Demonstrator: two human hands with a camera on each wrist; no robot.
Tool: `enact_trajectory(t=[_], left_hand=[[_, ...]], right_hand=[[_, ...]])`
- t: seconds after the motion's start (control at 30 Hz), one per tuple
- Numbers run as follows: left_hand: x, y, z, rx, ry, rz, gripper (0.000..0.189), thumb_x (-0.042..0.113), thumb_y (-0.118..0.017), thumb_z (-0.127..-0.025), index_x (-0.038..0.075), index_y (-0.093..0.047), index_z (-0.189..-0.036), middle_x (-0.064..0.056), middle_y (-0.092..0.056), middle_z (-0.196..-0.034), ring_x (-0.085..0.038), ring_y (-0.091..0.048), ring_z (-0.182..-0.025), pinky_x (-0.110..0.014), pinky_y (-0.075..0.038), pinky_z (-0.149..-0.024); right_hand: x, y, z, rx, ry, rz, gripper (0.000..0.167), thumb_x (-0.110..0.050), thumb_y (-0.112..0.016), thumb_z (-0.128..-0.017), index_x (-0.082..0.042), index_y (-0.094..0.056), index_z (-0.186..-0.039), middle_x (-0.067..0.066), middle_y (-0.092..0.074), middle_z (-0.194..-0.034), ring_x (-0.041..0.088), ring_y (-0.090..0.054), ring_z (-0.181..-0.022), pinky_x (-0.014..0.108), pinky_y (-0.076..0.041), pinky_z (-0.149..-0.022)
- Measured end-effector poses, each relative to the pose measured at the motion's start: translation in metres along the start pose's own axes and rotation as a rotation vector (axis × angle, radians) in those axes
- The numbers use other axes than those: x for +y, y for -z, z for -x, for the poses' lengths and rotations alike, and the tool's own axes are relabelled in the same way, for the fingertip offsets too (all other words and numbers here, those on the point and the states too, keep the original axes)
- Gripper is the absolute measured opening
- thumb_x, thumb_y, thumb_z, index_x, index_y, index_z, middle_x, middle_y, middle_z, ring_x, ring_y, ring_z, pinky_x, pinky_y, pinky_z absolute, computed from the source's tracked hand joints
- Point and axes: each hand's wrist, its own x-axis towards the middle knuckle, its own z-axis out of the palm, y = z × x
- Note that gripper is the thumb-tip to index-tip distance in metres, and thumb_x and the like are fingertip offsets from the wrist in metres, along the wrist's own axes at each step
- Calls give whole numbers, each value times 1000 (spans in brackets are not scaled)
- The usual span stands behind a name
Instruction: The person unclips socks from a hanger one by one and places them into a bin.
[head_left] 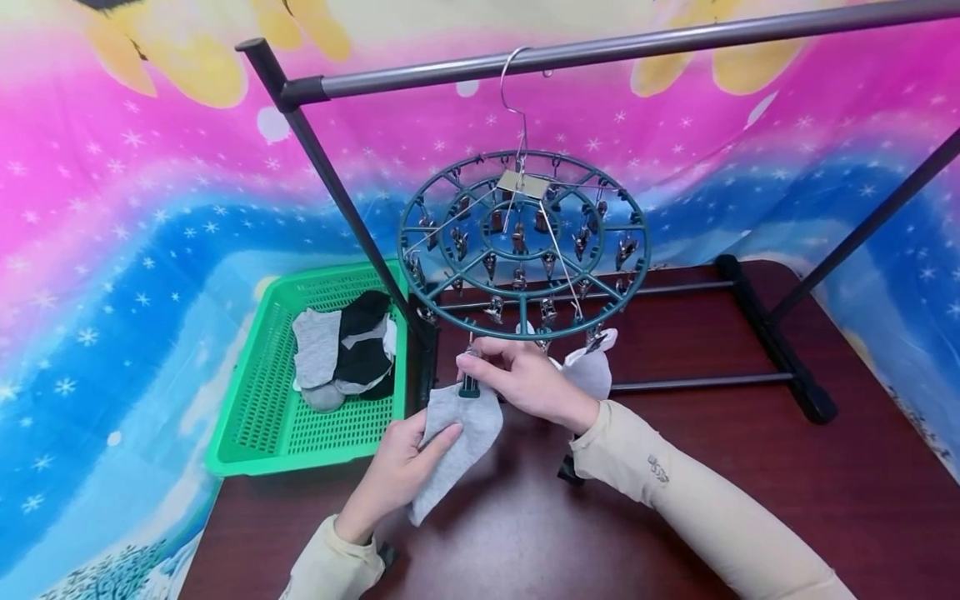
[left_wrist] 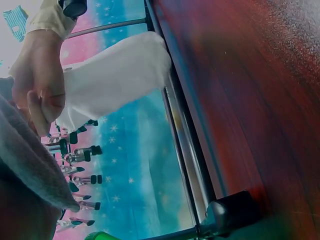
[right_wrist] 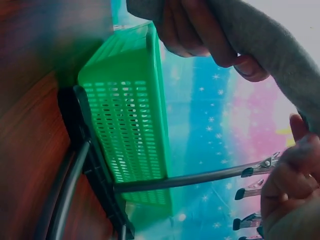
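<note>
A light grey sock (head_left: 459,458) is held by my left hand (head_left: 397,462), thumb on its near face. My right hand (head_left: 536,383) pinches a dark clip (head_left: 469,387), whose jaws sit on the sock's upper edge. The clip belongs to the front rim of a round green drying hanger (head_left: 522,315), which carries many more metal clips. Behind my right hand a white sock (head_left: 592,372) hangs from the hanger; in the left wrist view this white sock (left_wrist: 120,75) hangs at full length. In the right wrist view the grey sock (right_wrist: 270,37) stretches between both hands.
The hanger's hook (head_left: 504,79) sits over the top bar (head_left: 405,79) of a dark metal rack standing on the brown table (head_left: 675,500). Left of the rack, a green basket (head_left: 300,462) contains grey and black socks (head_left: 363,342). A patterned cloth (head_left: 112,250) surrounds the table.
</note>
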Motion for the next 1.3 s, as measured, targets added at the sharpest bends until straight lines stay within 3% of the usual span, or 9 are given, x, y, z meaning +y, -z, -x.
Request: enact_trajectory(t=[0.17, 0.4, 0.57, 0.7, 0.9, 0.97, 1.07, 1.13, 1.3], left_hand=[[0, 1, 1, -13, 17, 0, 14, 12, -65, -102, 9, -72, -114, -4, -78, -94, -5, -69, -72, -28, -58, -60], [-1, 3, 3, -20, 39, -9, 16, 15, -65, -102, 10, -72, -116, -3, -78, -97, -5, -68, -74, -28, -57, -62], [-1, 3, 6, -26, 31, -12, 14, 14, -65, -102, 11, -73, -113, -2, -78, -94, -4, -68, -73, -28, -57, -62], [-1, 4, 9, -49, 25, -29, 12, 14, -65, -102, 11, -73, -111, -1, -78, -93, -3, -66, -72, -26, -56, -63], [6, 10, 14, -106, -102, -98, 15, 12, -65, -102, 16, -72, -114, 4, -76, -96, 1, -64, -76, -20, -54, -66], [11, 15, 15, -107, -147, -106, 16, 9, -65, -101, 15, -71, -114, 4, -76, -96, 1, -64, -77, -19, -53, -66], [15, 25, 14, -69, -155, -110, 16, 4, -65, -100, 13, -72, -111, 1, -76, -91, 1, -64, -73, -18, -53, -62], [18, 35, 12, -25, -125, -119, 14, 1, -64, -99, 10, -72, -107, 0, -74, -84, 1, -63, -67, -18, -52, -56], [28, 75, 0, 91, 25, -178, 10, 7, -59, -103, 7, -69, -99, -1, -64, -69, -2, -57, -53, -25, -49, -46]], right_hand=[[0, -3, -1, 58, 7, -20, 25, -41, -60, -105, -23, -75, -99, -6, -63, -84, 17, -58, -79, 27, -46, -67], [1, -11, -3, 101, 48, -150, 27, -35, -62, -105, -15, -73, -90, -1, -48, -71, 17, -50, -72, 26, -39, -63], [-3, -14, -5, 116, 19, -246, 29, -29, -61, -106, -7, -75, -92, 1, -57, -75, 18, -52, -75, 25, -41, -66], [-6, -16, -4, 121, -41, -298, 28, -27, -61, -106, -5, -76, -99, 3, -67, -86, 19, -60, -85, 24, -49, -77], [-6, -17, -7, 132, -25, -281, 29, -27, -59, -107, -5, -75, -97, 6, -72, -91, 17, -62, -89, 26, -50, -84], [-3, -17, -9, 125, -35, -317, 31, -27, -59, -107, -1, -74, -96, 5, -71, -90, 16, -59, -87, 25, -49, -82], [1, -16, -10, 110, -57, -377, 34, -27, -59, -107, 4, -70, -96, 3, -66, -87, 13, -51, -78, 24, -45, -75], [2, -16, -10, 95, -62, -387, 37, -27, -59, -107, 6, -69, -96, 2, -63, -86, 12, -46, -74, 24, -41, -70], [1, -14, -10, 78, -91, -364, 35, -33, -61, -106, -1, -72, -98, -1, -49, -70, 14, -37, -62, 26, -35, -60]])
